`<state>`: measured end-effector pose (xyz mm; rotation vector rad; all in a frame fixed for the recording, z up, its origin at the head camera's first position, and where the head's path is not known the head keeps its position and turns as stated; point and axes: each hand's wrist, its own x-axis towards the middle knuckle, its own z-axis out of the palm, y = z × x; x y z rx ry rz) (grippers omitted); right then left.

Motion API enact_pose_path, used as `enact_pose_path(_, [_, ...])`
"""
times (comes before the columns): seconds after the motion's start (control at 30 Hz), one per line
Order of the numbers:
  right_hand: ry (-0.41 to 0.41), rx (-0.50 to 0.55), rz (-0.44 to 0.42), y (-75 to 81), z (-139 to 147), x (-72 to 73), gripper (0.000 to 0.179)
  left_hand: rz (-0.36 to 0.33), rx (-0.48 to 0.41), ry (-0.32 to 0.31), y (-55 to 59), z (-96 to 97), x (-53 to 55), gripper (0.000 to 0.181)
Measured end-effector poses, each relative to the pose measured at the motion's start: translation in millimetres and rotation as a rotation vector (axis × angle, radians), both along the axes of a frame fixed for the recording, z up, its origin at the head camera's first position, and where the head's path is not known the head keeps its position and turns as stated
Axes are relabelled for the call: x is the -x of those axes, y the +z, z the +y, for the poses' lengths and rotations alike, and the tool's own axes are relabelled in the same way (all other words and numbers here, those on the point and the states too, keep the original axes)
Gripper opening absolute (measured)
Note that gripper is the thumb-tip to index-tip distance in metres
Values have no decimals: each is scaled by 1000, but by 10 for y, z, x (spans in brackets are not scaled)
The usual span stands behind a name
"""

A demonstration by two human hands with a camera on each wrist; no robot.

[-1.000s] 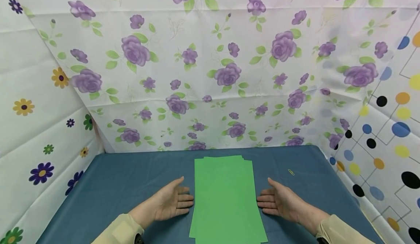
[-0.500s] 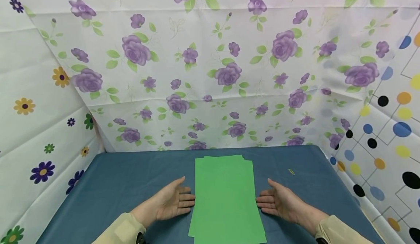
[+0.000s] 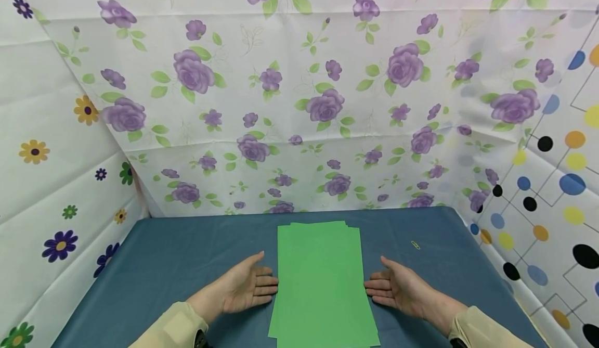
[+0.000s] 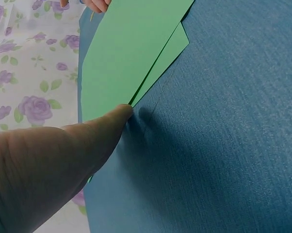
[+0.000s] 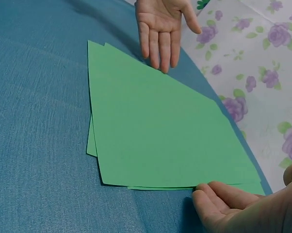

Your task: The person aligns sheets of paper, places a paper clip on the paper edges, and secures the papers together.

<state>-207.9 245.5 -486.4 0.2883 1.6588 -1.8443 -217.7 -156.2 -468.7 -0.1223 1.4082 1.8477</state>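
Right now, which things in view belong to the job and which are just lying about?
In the job:
green sheets, edges uneven
left hand, at their left edge
right hand, at their right edge

Apparently just lying about:
yellow paper clip, apart from the sheets

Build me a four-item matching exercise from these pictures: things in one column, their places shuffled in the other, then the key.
1. stack of green rectangular paper sheets
2. small yellow oval paper clip
3. bare left hand
4. white backdrop printed with purple roses

A. at the sheets' left edge
B. behind the blue-covered table
C. between the two hands
D. right of the sheets, farther back than the bare right hand

Pairs: 1-C, 2-D, 3-A, 4-B
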Motion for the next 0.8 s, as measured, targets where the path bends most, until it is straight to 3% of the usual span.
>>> enact_pose_path(0.8, [24,-3,19,4,-13,-15,75,-22,-7,2,-19,-41,43,96])
